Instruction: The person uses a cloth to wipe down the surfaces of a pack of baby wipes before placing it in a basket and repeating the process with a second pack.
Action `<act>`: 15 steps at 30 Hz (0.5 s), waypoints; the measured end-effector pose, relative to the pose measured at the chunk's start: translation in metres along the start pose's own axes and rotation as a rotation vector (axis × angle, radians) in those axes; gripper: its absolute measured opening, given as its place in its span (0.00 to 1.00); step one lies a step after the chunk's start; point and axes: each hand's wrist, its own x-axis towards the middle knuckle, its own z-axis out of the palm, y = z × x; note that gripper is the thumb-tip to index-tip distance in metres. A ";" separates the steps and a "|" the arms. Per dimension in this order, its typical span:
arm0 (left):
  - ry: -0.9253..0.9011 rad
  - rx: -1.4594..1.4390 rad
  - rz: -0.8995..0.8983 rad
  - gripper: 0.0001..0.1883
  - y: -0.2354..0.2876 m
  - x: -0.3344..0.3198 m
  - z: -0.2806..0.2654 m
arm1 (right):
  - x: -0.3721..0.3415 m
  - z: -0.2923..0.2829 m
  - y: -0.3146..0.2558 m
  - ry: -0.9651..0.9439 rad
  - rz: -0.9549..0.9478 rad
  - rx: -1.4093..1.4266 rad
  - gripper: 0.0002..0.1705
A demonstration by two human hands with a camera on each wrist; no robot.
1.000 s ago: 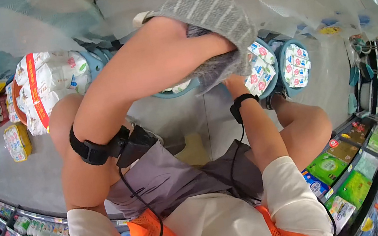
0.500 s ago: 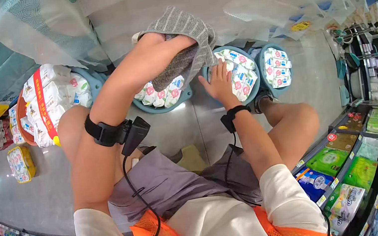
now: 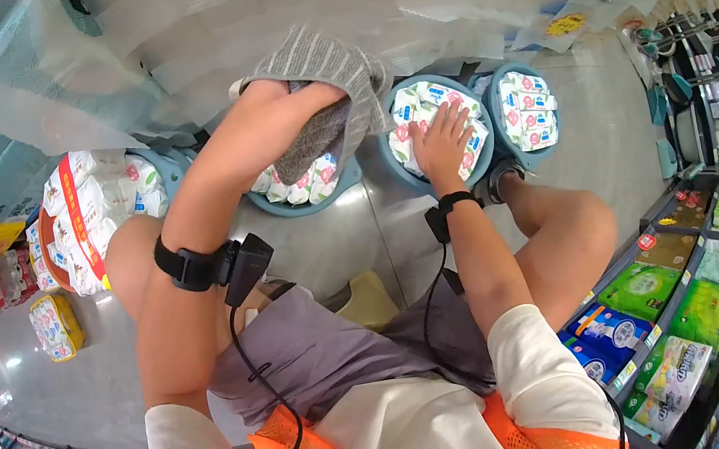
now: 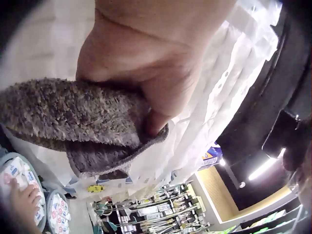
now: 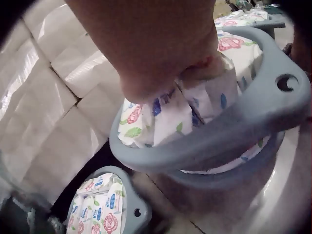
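Note:
A grey striped cloth (image 3: 322, 67) hangs from the left hand (image 3: 284, 94), bunched over its fingers. The left wrist view shows the thumb of the left hand (image 4: 146, 63) pressing into the fuzzy cloth (image 4: 78, 112). With fingers spread, the right hand (image 3: 444, 144) rests on white printed packs (image 3: 407, 110) in a round blue basin (image 3: 401, 171). From the right wrist, the right hand (image 5: 156, 53) lies over packs (image 5: 170, 119) inside the basin (image 5: 190, 146), its fingertips hidden.
Another blue basin (image 3: 330, 193) of packs sits under the cloth, and one more (image 3: 547, 155) stands at the right. Bundled packs (image 3: 88, 210) and a yellow-edged package (image 3: 57, 328) are at the left. Plastic-wrapped stacks (image 3: 262, 1) line the front; shelves (image 3: 660, 345) stand at the right.
The left hand has moved left and away from the right-hand basin with the cloth. The right hand, earlier partly behind the cloth, has come into view and moved onto the packs.

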 end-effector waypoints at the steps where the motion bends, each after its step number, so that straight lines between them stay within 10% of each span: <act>1: 0.015 0.020 -0.013 0.19 0.000 0.001 -0.001 | -0.001 -0.001 -0.002 0.023 -0.011 -0.011 0.56; 15: 0.013 -0.080 -0.031 0.19 0.003 0.011 -0.004 | -0.001 0.002 0.007 -0.063 0.012 0.107 0.56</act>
